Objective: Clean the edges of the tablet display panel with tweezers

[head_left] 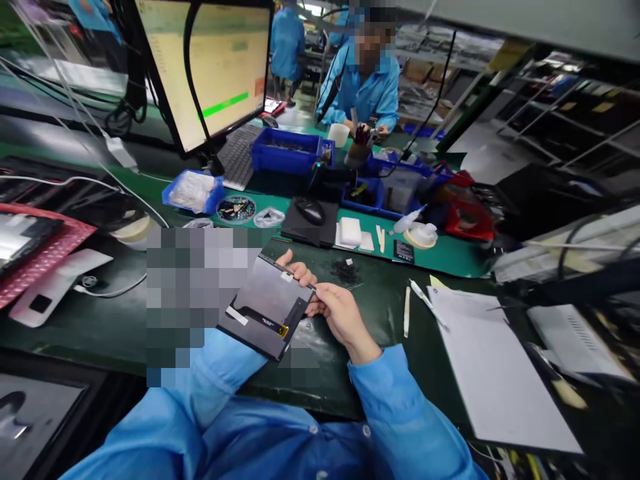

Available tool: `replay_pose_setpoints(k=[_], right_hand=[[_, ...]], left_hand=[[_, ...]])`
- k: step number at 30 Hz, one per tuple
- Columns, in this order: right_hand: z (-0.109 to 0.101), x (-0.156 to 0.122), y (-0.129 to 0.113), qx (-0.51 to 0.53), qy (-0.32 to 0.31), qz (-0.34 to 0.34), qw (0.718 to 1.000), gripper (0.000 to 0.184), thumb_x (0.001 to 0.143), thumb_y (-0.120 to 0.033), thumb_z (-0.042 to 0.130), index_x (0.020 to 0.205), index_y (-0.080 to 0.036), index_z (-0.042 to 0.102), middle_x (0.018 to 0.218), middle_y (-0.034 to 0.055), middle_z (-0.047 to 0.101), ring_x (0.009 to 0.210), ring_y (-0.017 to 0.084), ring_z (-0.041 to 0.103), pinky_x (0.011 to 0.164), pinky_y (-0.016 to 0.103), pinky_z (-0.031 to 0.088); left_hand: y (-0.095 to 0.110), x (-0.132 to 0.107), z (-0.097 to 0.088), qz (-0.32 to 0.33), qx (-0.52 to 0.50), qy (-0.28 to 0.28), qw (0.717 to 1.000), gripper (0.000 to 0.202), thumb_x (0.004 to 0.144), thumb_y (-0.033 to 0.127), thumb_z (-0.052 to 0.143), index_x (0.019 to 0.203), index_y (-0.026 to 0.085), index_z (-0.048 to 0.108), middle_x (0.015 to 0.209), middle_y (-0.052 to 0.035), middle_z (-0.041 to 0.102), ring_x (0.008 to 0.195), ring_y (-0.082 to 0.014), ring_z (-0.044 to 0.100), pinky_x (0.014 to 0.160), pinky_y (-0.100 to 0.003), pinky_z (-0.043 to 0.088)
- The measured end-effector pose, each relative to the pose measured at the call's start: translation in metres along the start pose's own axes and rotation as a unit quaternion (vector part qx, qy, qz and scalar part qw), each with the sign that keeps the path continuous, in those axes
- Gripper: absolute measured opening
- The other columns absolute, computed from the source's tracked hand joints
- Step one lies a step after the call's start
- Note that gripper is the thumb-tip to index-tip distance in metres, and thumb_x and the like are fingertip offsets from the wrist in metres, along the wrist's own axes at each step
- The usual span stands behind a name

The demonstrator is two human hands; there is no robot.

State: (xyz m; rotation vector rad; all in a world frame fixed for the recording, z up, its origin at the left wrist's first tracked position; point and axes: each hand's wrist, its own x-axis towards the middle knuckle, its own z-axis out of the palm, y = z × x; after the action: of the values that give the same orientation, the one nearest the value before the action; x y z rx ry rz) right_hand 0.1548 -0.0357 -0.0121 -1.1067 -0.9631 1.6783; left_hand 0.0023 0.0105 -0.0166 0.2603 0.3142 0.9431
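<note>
The left hand [300, 270] was under the panel [267, 303]. Only its fingertips showed, curled over the panel's top edge in the middle of the frame, so it gripped the panel from behind. The left sleeve came up from the lower left and passed below the panel. The right hand [343, 313] came in from the lower right with a bent wrist, and its thumb and fingers pinched the panel's right edge. Both hands were closed on the panel and nearly touched each other at its upper right corner. The panel was tilted, its dark face toward the camera, and was held a little above the table [380, 320].

Most of the left hand was hidden by the panel. A blurred block [200, 293] covered the panel's left side and whatever lay there, so that edge could not be made out. A small dark heap [345, 270] just behind the hands was too small to identify.

Right of the hands, the table was bare as far as a white stick [407, 310] and a pen [426, 303]. Past those lay a paper [495, 373], which reached the lower right. Behind the hands sat a mouse [310, 210] on its pad. A red tray [45, 250] was cut off at the left edge. In the upper middle, another person [367, 83] worked at the far side, well apart.
</note>
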Motion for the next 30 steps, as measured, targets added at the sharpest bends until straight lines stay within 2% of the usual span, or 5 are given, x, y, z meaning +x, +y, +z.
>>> replay_pose_setpoints(k=[8, 14, 17, 22, 30], right_hand=[[-0.005, 0.002, -0.001, -0.020, 0.013, 0.026, 0.999, 0.028, 0.068, -0.042, 0.079, 0.073, -0.018, 0.068, 0.058, 0.0034, 0.070, 0.051, 0.017, 0.070, 0.048, 0.023, 0.056], [-0.007, 0.005, 0.002, -0.046, 0.044, 0.006, 0.998, 0.015, 0.064, -0.032, 0.070, 0.070, -0.018, 0.068, 0.057, 0.0032, 0.071, 0.048, 0.015, 0.066, 0.049, 0.024, 0.056], [-0.006, 0.005, 0.004, -0.044, 0.052, -0.003, 0.998, 0.013, 0.062, -0.030, 0.067, 0.069, -0.019, 0.068, 0.055, 0.0012, 0.069, 0.048, 0.015, 0.065, 0.051, 0.025, 0.056], [-0.005, 0.004, 0.004, -0.044, 0.053, -0.003, 0.998, 0.015, 0.064, -0.033, 0.068, 0.071, -0.019, 0.069, 0.057, 0.0010, 0.069, 0.051, 0.015, 0.066, 0.055, 0.027, 0.057], [0.001, 0.004, -0.002, -0.074, 0.046, -0.033, 0.996, 0.021, 0.063, -0.040, 0.062, 0.065, -0.019, 0.065, 0.052, 0.0014, 0.066, 0.046, 0.015, 0.062, 0.050, 0.026, 0.052]], left_hand=[[0.001, 0.008, -0.010, -0.019, 0.051, -0.029, 0.998, 0.094, 0.105, 0.052, -0.010, 0.047, 0.016, 0.055, 0.053, -0.0094, 0.047, 0.056, -0.0205, 0.055, 0.060, -0.033, 0.047], [-0.004, 0.005, -0.009, -0.039, 0.083, -0.031, 0.995, 0.086, 0.104, 0.068, 0.010, 0.051, 0.016, 0.053, 0.057, -0.0064, 0.050, 0.050, -0.0194, 0.055, 0.053, -0.032, 0.046], [-0.005, 0.003, -0.003, -0.028, 0.073, -0.015, 0.997, 0.085, 0.104, 0.067, 0.010, 0.051, 0.016, 0.051, 0.058, -0.0058, 0.050, 0.049, -0.0178, 0.054, 0.052, -0.031, 0.045], [-0.005, 0.003, 0.002, -0.011, 0.071, -0.003, 0.997, 0.088, 0.104, 0.060, -0.005, 0.045, 0.017, 0.043, 0.050, -0.0069, 0.042, 0.048, -0.0180, 0.051, 0.055, -0.031, 0.043], [-0.013, 0.000, 0.009, 0.092, 0.120, -0.078, 0.985, 0.090, 0.103, 0.026, -0.011, 0.046, 0.019, 0.059, 0.049, -0.0084, 0.033, 0.047, -0.0197, 0.043, 0.052, -0.034, 0.033]])
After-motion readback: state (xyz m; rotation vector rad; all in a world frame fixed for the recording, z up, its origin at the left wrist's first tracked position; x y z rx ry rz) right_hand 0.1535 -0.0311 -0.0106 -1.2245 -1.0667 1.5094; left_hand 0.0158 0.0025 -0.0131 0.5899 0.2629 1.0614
